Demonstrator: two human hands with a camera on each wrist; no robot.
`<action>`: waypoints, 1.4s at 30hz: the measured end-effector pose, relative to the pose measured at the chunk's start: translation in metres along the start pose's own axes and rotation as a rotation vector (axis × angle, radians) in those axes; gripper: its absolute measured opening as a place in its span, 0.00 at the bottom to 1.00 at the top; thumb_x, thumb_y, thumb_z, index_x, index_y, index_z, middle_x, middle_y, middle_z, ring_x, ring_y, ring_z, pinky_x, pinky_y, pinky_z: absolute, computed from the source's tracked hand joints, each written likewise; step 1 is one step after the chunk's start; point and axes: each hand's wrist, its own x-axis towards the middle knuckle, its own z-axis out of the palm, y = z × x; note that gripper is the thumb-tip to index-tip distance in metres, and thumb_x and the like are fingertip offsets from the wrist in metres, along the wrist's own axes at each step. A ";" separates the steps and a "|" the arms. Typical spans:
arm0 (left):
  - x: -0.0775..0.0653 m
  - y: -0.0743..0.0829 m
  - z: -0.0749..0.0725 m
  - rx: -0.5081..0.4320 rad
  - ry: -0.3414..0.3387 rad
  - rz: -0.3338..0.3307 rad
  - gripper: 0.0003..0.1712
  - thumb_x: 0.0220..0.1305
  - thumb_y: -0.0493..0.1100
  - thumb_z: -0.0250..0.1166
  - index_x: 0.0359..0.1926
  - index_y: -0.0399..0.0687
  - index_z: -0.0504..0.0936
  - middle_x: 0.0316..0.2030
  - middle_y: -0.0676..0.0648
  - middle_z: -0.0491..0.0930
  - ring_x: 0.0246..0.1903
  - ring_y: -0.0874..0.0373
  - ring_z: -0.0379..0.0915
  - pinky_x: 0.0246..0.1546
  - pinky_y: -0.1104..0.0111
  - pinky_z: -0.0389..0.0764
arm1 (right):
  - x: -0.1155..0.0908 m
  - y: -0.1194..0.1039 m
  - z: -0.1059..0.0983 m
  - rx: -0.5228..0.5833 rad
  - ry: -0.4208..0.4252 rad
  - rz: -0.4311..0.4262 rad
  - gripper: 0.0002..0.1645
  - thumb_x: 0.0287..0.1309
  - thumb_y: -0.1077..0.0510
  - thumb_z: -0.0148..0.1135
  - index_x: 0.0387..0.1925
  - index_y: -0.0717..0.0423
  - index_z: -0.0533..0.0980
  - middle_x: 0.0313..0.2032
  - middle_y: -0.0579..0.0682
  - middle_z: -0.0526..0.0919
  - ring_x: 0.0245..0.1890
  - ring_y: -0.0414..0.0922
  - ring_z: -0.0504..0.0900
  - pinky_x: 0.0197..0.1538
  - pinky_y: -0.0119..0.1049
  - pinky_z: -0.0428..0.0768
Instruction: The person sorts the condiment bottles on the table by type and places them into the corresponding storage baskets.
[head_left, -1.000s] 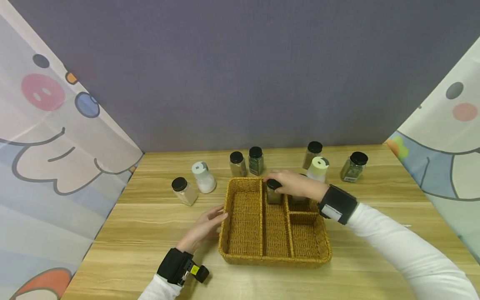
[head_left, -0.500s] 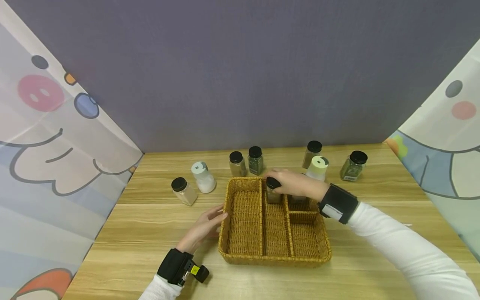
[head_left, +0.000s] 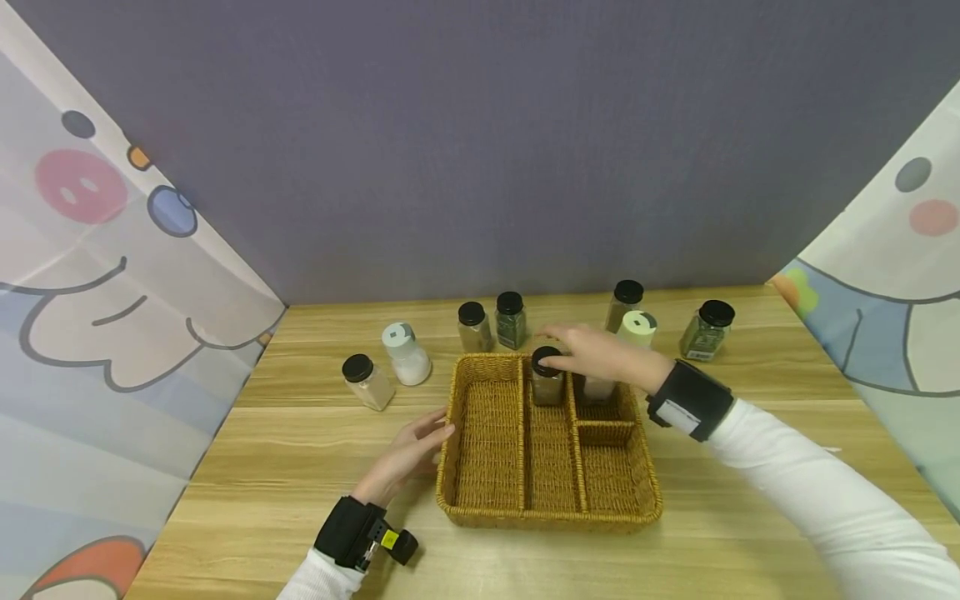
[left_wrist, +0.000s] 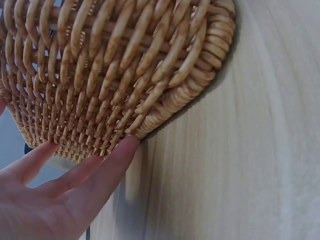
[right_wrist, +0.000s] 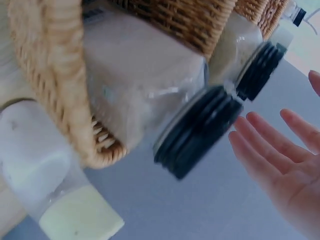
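While the left hand (head_left: 408, 454) seems to brace the basket (head_left: 551, 518), the right hand (head_left: 603, 354) hangs loose at the middle jar (head_left: 547, 388).
Left fingers (left_wrist: 111, 172) near straight against the left wall, gripping nothing; light push should do. Middle jar upright, back of the middle compartment; right hand open-fingered, holding nothing, contact with the lid (right_wrist: 259, 70) unclear. Best lifted straight up, clear of the neighbouring jar (head_left: 597, 392). Wood table (head_left: 285, 467); cartoon drape on the left (head_left: 97, 275), grey panel (head_left: 480, 150) behind, another drape (head_left: 892, 275) right.

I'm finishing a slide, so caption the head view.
Left hand touching a divided wicker basket, right hand beside a black-lidded jar in its long middle compartment.
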 end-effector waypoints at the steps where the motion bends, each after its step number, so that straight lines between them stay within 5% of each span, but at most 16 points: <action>1: 0.000 0.000 0.000 -0.002 0.001 -0.001 0.37 0.60 0.49 0.57 0.64 0.37 0.54 0.59 0.30 0.59 0.53 0.42 0.64 0.45 0.56 0.74 | -0.001 0.001 -0.002 0.004 0.011 -0.001 0.30 0.59 0.48 0.53 0.58 0.62 0.64 0.56 0.60 0.69 0.50 0.54 0.73 0.53 0.48 0.71; 28: 0.003 -0.004 -0.001 0.004 0.000 0.002 0.38 0.59 0.49 0.57 0.64 0.36 0.54 0.58 0.30 0.59 0.54 0.41 0.63 0.47 0.56 0.74 | -0.032 0.056 -0.032 0.013 0.103 0.116 0.25 0.60 0.55 0.51 0.54 0.67 0.66 0.44 0.62 0.76 0.44 0.56 0.74 0.45 0.50 0.73; 42: 0.003 -0.003 -0.001 0.011 0.005 0.003 0.37 0.59 0.49 0.57 0.64 0.36 0.55 0.58 0.30 0.60 0.54 0.42 0.63 0.49 0.56 0.72 | -0.052 0.082 -0.044 0.018 0.121 0.232 0.26 0.63 0.51 0.47 0.55 0.66 0.66 0.51 0.66 0.71 0.49 0.59 0.70 0.47 0.53 0.71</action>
